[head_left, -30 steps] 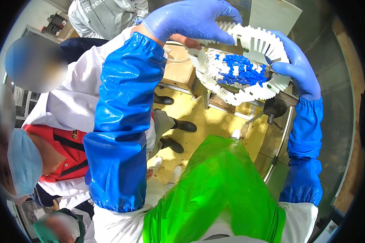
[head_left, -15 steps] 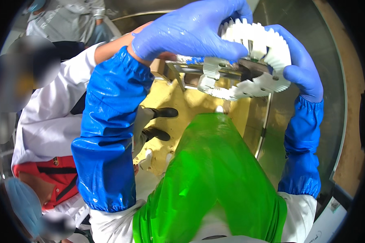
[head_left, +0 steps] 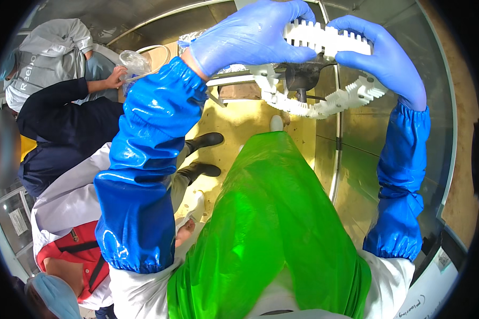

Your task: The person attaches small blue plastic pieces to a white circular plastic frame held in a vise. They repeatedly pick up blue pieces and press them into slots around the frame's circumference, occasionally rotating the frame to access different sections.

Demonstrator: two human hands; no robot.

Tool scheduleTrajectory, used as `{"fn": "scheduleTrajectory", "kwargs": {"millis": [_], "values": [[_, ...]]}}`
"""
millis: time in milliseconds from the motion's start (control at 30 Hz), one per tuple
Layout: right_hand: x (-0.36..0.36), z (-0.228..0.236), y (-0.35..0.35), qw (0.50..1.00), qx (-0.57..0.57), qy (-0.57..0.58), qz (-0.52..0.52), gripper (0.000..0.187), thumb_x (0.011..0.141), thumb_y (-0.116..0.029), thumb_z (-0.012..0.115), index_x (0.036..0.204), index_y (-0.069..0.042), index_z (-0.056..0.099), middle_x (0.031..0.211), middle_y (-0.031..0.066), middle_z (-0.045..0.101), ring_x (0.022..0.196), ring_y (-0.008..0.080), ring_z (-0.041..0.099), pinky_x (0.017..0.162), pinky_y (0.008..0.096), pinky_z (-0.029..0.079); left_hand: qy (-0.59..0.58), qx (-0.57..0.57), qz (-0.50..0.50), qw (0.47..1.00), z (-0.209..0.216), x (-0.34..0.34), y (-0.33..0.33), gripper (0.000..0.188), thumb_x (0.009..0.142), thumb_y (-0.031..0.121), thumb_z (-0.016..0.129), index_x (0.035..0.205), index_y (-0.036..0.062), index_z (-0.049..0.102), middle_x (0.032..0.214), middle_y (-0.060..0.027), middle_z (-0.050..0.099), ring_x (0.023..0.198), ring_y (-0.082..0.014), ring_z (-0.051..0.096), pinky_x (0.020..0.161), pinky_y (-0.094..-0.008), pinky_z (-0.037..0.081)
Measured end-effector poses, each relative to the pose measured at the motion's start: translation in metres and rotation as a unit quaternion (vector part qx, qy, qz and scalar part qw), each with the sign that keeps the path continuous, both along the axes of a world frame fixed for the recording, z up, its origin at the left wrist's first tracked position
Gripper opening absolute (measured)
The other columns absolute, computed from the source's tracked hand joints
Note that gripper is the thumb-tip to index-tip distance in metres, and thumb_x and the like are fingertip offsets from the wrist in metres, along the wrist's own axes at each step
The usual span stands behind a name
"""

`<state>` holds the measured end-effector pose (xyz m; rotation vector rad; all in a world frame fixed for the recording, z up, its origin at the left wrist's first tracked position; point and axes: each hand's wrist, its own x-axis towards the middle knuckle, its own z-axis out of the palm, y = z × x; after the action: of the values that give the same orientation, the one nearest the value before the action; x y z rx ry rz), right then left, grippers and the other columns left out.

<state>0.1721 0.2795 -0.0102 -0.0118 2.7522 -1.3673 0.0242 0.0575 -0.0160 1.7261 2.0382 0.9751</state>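
Observation:
Between my gloved hands is a loop of white toothed plastic links, like a conveyor chain (head_left: pixel 335 103). The fingers and thumb of my left hand (head_left: pixel 250 40) pinch its upper left part. My right hand (head_left: pixel 386 61) grips the upper right part, thumb in front and fingers behind. The lower part of the loop sags below both hands. Behind and inside it shows a dark rounded machine part (head_left: pixel 303 77); I cannot tell whether the chain touches it. Both my forearms wear blue sleeve covers.
Several people are on my left: one in a white coat (head_left: pixel 72 181), one with a dark sleeve (head_left: pixel 64 106) whose hand is by a clear plastic bag (head_left: pixel 134 63), one in grey (head_left: pixel 58 53). A metal wall (head_left: pixel 410 32) curves along my right. The floor (head_left: pixel 218 117) is yellow.
The white-sleeved arm that reached behind my left wrist has drawn back. My right hand has moved up and inward on the chain, and the upper stretch now lies flatter between my hands.

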Motion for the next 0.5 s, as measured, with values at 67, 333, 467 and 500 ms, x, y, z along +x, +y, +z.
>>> {"fn": "scheduleTrajectory", "kwargs": {"millis": [67, 333, 467, 500], "values": [[-0.007, -0.009, 0.007, 0.999, 0.028, 0.016, -0.012, 0.046, 0.087, -0.014, 0.077, 0.129, 0.000, 0.064, 0.116, 0.0041, 0.067, 0.106, 0.0117, 0.062, 0.094, 0.0303, 0.051, 0.018, -0.015, 0.018, 1.000, -0.006, -0.004, 0.009, 0.040, 0.085, 0.031, 0.076, 0.108, 0.0008, 0.062, 0.091, -0.0265, 0.070, 0.089, -0.0450, 0.070, 0.076, -0.0481, 0.055], [-0.039, -0.005, 0.004, 0.986, 0.153, 0.061, -0.009, 0.035, 0.086, -0.018, 0.075, 0.115, 0.001, 0.070, 0.102, 0.0179, 0.074, 0.094, 0.0278, 0.071, 0.086, 0.0377, 0.055, 0.085, 0.012, 0.039, 0.995, -0.048, -0.037, 0.037, 0.039, 0.087, 0.029, 0.074, 0.111, 0.0018, 0.062, 0.097, -0.0269, 0.070, 0.096, -0.0473, 0.067, 0.081, -0.0514, 0.054], [-0.061, -0.018, 0.012, 0.990, 0.129, 0.041, -0.040, 0.036, 0.081, -0.015, 0.078, 0.112, 0.002, 0.071, 0.100, 0.0158, 0.075, 0.093, 0.0242, 0.071, 0.086, 0.0366, 0.055, 0.119, 0.064, 0.053, 0.989, -0.070, -0.053, 0.041, 0.040, 0.088, 0.029, 0.075, 0.115, 0.0019, 0.063, 0.101, -0.0271, 0.070, 0.097, -0.0471, 0.067, 0.082, -0.0512, 0.054], [-0.066, -0.021, 0.015, 0.990, 0.126, 0.034, -0.045, 0.036, 0.082, -0.015, 0.078, 0.112, 0.002, 0.071, 0.099, 0.0155, 0.075, 0.093, 0.0241, 0.071, 0.086, 0.0368, 0.055, 0.108, 0.049, 0.060, 0.991, -0.072, -0.057, 0.043, 0.042, 0.088, 0.029, 0.075, 0.117, 0.0017, 0.063, 0.103, -0.0271, 0.070, 0.099, -0.0467, 0.067, 0.083, -0.0507, 0.054]]}}
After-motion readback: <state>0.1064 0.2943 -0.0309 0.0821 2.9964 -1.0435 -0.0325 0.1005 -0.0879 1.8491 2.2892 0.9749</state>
